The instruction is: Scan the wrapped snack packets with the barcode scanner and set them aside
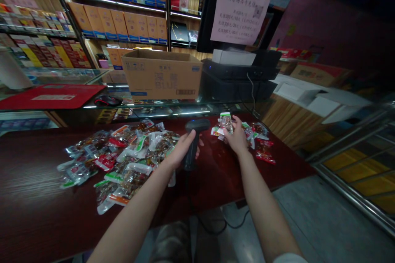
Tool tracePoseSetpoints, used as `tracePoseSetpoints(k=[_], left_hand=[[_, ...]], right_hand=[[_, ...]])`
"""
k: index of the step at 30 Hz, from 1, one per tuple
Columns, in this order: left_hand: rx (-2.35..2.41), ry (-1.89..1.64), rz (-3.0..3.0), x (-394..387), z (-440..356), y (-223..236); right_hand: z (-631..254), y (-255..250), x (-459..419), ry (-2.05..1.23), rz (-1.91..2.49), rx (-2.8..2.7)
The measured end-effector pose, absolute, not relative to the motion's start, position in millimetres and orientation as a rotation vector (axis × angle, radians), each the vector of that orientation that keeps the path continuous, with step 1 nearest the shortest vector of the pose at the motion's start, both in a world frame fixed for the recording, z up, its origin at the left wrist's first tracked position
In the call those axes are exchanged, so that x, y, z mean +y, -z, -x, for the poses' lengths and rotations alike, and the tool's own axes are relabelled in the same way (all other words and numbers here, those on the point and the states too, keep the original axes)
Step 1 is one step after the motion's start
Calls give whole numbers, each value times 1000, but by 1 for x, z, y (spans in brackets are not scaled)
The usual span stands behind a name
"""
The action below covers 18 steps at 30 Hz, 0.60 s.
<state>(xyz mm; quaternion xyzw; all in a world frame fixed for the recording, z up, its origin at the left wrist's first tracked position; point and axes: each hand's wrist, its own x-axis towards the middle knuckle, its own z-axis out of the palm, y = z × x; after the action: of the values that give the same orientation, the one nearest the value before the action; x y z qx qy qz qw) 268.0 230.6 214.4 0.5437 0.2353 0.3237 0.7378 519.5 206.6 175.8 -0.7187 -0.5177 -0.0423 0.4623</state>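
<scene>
My left hand (182, 148) is wrapped round the handle of a black barcode scanner (193, 144), held upright over the dark red table (212, 185). A large pile of clear snack packets (129, 160) with green, red and orange print lies left of it. My right hand (237, 135) has its thumb and fingers around a small clear snack packet (226, 121) with a green top edge. Beneath and beside that hand lies a smaller group of packets, among them a red one (264, 151) near the table's right side.
Behind the table, a glass counter bears a cardboard box (162, 76), a mouse (108, 100), a red mat (52, 96) and a monitor with a paper notice (239, 14). Metal railing (354, 197) runs at right. The scanner's cable (212, 230) hangs below the table's front edge.
</scene>
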Motion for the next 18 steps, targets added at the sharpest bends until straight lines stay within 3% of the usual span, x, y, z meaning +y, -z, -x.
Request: tracePoseSetpoints(k=[5, 18], left_hand=[[606, -651, -1317, 238, -255, -222], [807, -732, -1219, 259, -181, -226]], right_hand=[[-528, -179, 199, 409, 2110, -1129], [-529, -168, 198, 563, 2212, -1072]])
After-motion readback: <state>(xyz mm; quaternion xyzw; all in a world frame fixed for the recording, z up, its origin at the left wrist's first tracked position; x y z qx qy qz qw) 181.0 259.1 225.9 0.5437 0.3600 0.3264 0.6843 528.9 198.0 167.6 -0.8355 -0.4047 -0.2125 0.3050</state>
